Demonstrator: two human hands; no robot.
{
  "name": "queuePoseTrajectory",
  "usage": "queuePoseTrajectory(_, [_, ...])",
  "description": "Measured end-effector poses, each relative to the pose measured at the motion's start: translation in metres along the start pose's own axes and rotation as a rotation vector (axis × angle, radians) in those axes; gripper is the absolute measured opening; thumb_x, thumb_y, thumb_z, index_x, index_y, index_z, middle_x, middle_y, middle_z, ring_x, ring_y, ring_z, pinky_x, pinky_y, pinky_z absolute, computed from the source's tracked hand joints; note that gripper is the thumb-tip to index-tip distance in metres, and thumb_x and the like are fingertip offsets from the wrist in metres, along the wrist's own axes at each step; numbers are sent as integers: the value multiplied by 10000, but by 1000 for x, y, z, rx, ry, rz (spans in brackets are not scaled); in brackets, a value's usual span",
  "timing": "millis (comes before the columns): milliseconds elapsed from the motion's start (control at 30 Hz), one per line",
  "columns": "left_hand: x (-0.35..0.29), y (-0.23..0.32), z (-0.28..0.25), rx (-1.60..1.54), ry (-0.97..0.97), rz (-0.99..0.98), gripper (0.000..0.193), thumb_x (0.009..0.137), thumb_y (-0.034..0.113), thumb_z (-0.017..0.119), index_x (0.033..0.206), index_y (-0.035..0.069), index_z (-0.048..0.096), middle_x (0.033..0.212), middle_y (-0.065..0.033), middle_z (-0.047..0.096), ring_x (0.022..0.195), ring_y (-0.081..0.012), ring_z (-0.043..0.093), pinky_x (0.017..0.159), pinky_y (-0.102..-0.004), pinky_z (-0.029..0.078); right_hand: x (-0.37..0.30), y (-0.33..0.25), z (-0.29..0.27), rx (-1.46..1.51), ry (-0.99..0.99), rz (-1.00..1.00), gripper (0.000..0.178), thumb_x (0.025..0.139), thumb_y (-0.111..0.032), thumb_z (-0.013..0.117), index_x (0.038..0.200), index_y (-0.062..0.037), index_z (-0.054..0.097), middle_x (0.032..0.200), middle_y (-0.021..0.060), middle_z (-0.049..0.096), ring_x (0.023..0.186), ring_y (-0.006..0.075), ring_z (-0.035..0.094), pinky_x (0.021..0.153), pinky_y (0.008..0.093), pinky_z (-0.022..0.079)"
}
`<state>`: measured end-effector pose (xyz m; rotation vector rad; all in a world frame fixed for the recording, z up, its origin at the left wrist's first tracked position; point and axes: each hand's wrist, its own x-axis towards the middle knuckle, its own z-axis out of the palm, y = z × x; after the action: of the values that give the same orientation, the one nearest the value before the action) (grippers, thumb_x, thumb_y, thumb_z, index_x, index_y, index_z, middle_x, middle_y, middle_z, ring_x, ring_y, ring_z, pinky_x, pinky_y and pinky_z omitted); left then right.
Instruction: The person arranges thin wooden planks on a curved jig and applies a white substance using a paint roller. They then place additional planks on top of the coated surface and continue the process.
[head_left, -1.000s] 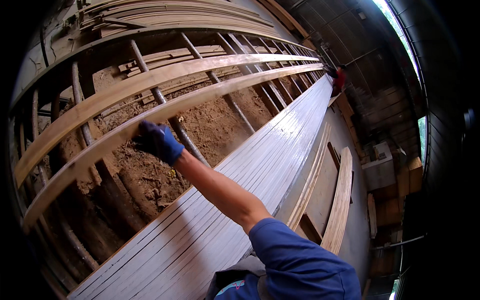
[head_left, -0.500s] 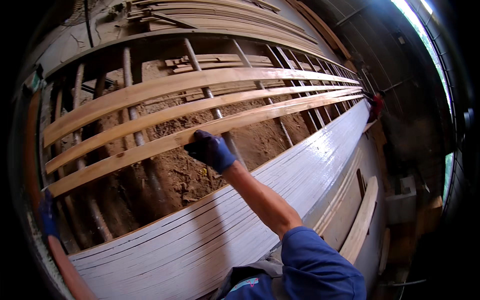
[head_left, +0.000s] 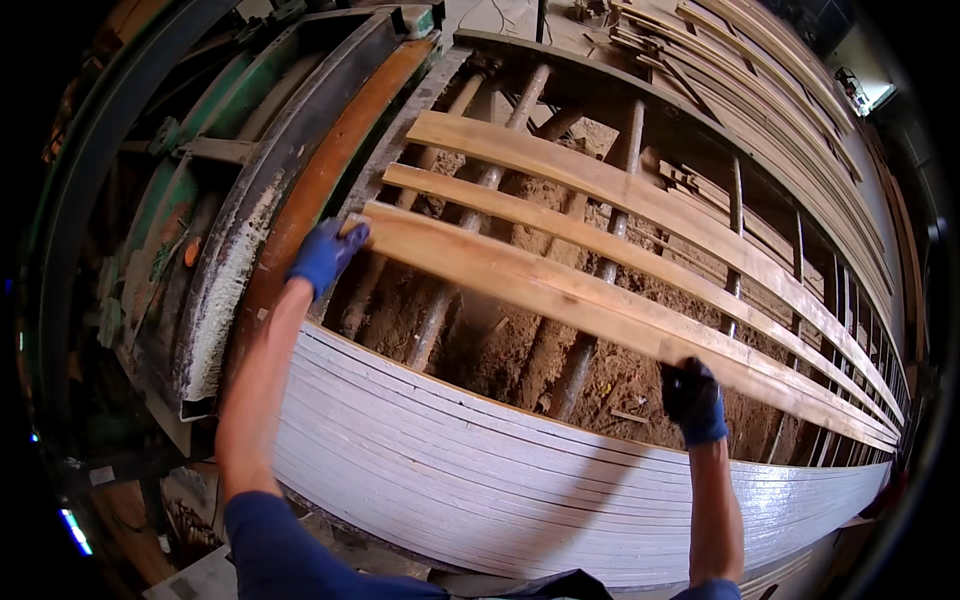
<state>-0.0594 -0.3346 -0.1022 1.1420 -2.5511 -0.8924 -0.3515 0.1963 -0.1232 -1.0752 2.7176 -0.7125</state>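
Long bare wooden boards lie side by side across a row of metal rollers (head_left: 628, 150). The nearest wooden board (head_left: 500, 270) is held by both my gloved hands. My left hand (head_left: 328, 258), in a blue glove, is closed around its left end. Farther right, my right hand (head_left: 694, 402), in a dark blue glove, grips the near edge, with part of its fingers hidden under the wood. Beyond it lie a narrower board (head_left: 560, 222) and a wide board (head_left: 570, 172), untouched by my hands. Right in front of me runs a stack of white-faced boards (head_left: 480, 455).
Sawdust and wood scraps (head_left: 500, 345) lie below the rollers. Left of the rollers stands a machine with a rust-orange beam (head_left: 330, 170) and green metal parts (head_left: 165, 235). Stacked lumber (head_left: 800, 130) lies along the far right side.
My view has swung left, bringing the machine into sight. My left hand stays at the board's end; my right hand stays at its near edge. The board's left end now appears slightly nearer its neighbour.
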Motion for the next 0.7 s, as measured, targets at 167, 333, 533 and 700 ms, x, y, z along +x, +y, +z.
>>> queuePoseTrajectory(167, [19, 36, -1, 318, -5, -13, 556, 868, 528, 550, 1034, 10, 665, 967, -277, 641, 920, -410, 625, 811, -441, 493, 13, 46, 8, 1580, -97, 687, 127, 892, -238, 590, 879, -114, 568, 804, 119, 638, 702, 201, 602, 590, 239, 492])
queuePoseTrajectory(333, [-14, 33, -17, 406, -175, -19, 505, 843, 513, 576, 966, 35, 685, 928, -223, 664, 897, -381, 637, 803, -424, 500, -16, 60, 24, 1165, -125, 486, 157, 884, -229, 595, 961, -93, 600, 872, 168, 649, 777, 248, 623, 646, 292, 522])
queuePoseTrajectory(533, [-29, 21, -86, 398, 96, 72, 395, 848, 398, 626, 964, 24, 675, 931, -200, 670, 874, -347, 641, 794, -385, 499, 25, 76, 20, 995, -47, 417, 142, 891, -164, 569, 988, -101, 651, 950, 85, 692, 845, 225, 662, 581, 291, 528])
queuePoseTrajectory(700, [-84, -55, -101, 232, -65, -151, 295, 909, 285, 613, 1038, 21, 648, 942, -135, 675, 860, -205, 636, 795, -325, 487, -26, 99, 15, 1536, -275, 905, 252, 935, -154, 471, 1146, -98, 595, 1014, 42, 676, 951, 162, 631, 764, 249, 500])
